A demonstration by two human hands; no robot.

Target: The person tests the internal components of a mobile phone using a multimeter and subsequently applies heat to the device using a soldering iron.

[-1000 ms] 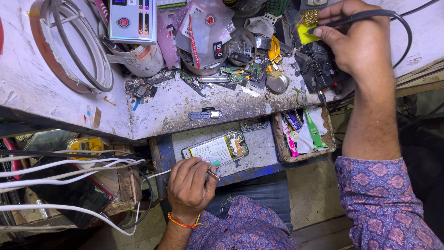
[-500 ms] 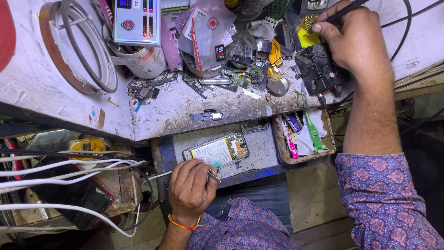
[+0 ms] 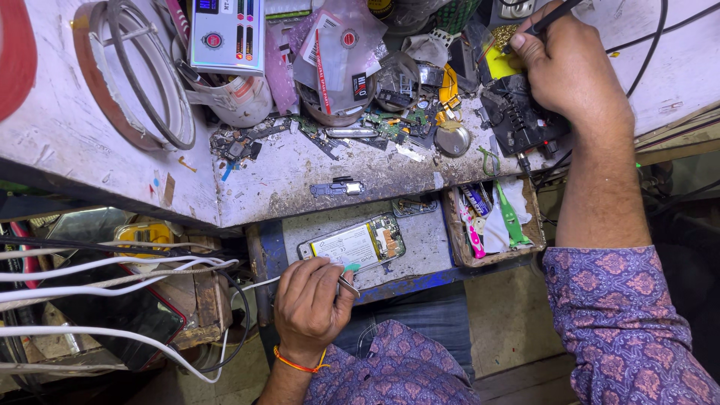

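An opened phone [image 3: 352, 243] with its back off lies on a grey pull-out board [image 3: 420, 247] under the workbench. My left hand [image 3: 311, 304] rests at the board's near edge and pinches metal tweezers [image 3: 346, 283] beside the phone's lower edge. My right hand [image 3: 574, 71] is stretched to the far right of the bench, gripping a thin black pen-like tool [image 3: 551, 16] with a cable, its tip over a yellow pad [image 3: 501, 61]. A black stand [image 3: 517, 120] sits just under that hand.
The white worn bench [image 3: 300, 169] carries circuit-board scraps, a round metal tin [image 3: 454, 139], a white meter box [image 3: 227, 34], a cup [image 3: 236, 97] and a tape ring [image 3: 131, 75]. A wooden tray [image 3: 491, 221] holds small tools. White cables [image 3: 112, 270] run at left.
The view has shifted slightly, so the bench sits a little lower in the picture. My right hand keeps the pen-like tool at the yellow pad; my left hand stays by the phone.
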